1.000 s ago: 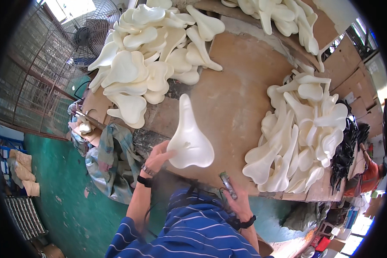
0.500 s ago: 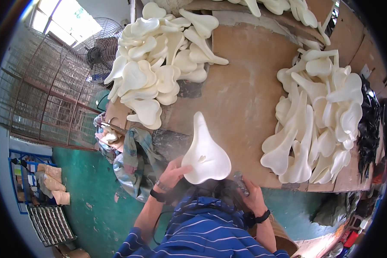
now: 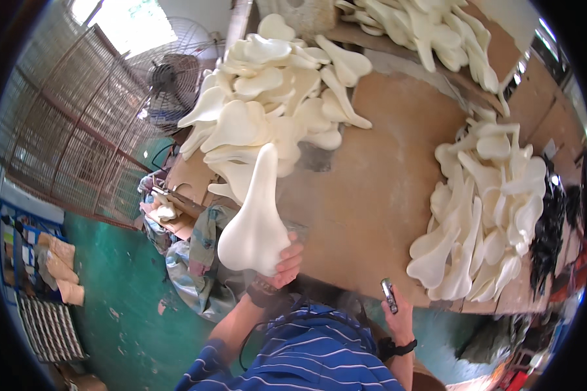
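A cream foam bicycle saddle pad (image 3: 254,225) is up in front of me at the table's near edge, its narrow nose pointing away and its smooth rounded face showing. My left hand (image 3: 289,262) grips it by the right side of its wide end, fingers curled over the edge. My right hand (image 3: 399,318) is closed around a small dark and silver handheld tool (image 3: 389,295), whose exact kind I cannot make out. This hand is just off the near table edge, apart from the pad.
Similar pads lie in a left pile (image 3: 241,124), a right pile (image 3: 482,208) and a far pile (image 3: 430,26). Brown board (image 3: 385,176) covers the table. A caged fan (image 3: 166,78) stands left. Crumpled sheeting (image 3: 202,260) hangs at the near left corner; black strips (image 3: 546,228) lie right.
My left hand has turned the pad over, from its slotted face to its smooth one, and moved it left. My right hand has shifted right with the tool. The whole view has shifted too.
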Demonstrator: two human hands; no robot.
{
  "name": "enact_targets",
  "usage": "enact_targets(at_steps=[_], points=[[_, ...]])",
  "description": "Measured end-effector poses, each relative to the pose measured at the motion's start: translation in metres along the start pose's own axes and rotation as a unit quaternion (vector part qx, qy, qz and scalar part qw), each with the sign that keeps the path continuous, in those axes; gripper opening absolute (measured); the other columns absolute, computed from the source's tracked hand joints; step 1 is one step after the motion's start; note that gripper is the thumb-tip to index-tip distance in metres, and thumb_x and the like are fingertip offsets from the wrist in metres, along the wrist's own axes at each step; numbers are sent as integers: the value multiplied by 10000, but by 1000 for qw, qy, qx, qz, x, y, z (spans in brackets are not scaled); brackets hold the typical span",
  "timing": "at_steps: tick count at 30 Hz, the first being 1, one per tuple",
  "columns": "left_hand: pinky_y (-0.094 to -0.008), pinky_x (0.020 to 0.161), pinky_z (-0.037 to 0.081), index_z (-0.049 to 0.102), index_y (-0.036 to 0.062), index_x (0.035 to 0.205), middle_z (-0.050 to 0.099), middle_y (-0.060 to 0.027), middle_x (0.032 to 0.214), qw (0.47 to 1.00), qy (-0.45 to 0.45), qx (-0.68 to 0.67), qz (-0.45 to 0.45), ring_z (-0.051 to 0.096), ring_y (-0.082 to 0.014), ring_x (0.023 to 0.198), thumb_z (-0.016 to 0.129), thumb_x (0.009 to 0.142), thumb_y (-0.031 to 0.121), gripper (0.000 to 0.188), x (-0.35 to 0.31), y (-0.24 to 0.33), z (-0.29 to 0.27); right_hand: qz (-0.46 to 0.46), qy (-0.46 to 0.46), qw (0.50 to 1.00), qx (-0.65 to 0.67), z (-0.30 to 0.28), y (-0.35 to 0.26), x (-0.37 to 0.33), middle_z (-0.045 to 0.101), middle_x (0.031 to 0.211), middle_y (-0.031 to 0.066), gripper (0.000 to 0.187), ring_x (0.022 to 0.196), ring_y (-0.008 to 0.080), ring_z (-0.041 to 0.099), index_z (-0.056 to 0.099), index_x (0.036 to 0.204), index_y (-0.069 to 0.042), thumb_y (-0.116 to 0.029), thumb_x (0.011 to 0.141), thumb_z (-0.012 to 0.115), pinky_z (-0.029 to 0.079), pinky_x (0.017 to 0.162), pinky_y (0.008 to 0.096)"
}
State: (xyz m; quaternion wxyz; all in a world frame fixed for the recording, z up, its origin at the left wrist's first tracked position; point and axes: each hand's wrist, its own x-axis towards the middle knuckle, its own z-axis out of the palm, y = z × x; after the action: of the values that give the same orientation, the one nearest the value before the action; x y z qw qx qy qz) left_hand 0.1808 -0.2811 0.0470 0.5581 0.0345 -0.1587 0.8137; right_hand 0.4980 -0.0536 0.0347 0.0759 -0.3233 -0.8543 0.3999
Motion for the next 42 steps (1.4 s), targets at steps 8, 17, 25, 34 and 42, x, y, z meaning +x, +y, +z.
enact_targets(at_steps=[8, 17, 25, 34, 42], points=[[-347, 474, 518, 512, -28, 1292, 556, -129, 924, 994, 4, -87, 64, 592, -237, 686, 556, 1026, 314, 436, -23, 65, 3, 29, -62, 997, 28, 67, -80, 16, 699, 1090, 266, 549, 980, 416, 692, 592, 1356, 28, -57, 837, 748, 538, 869, 430], [-343, 497, 519, 552, 5, 1278, 587, -125, 971, 942, 250, 170, 145, 609, -225, 798, 498, 1045, 363, 431, -75, 128, -55, -47, -47, 993, -102, 138, -120, 108, 654, 1173, 252, 604, 1046, 451, 640, 495, 1422, 2, -63, 854, 689, 537, 880, 482], [-276, 923, 503, 528, -12, 1332, 668, -47, 1152, 641, 334, 665, 190, 629, -123, 1025, 598, 997, 40, 346, -53, 129, 19, -75, -26, 980, -181, 264, -27, 219, 516, 1337, 338, 790, 1250, 510, 495, 308, 1503, 92, -140, 853, 692, 459, 1043, 488], [-312, 898, 505, 523, -13, 1308, 667, -104, 1105, 558, 293, 765, 131, 626, -157, 1017, 696, 973, 197, 432, -52, 130, 43, 112, -268, 740, 606, 181, -207, 177, 564, 1438, 168, 775, 1294, 247, 580, 409, 1505, 43, -448, 973, 687, 468, 1094, 392], [-340, 877, 540, 557, -20, 1297, 703, -123, 1083, 668, 272, 693, -10, 667, -159, 992, 712, 960, 298, 489, -5, 151, 54, 75, -264, 871, 406, 147, -239, 157, 654, 1268, 96, 631, 1148, 160, 614, 547, 1407, 23, -274, 910, 799, 486, 990, 318]])
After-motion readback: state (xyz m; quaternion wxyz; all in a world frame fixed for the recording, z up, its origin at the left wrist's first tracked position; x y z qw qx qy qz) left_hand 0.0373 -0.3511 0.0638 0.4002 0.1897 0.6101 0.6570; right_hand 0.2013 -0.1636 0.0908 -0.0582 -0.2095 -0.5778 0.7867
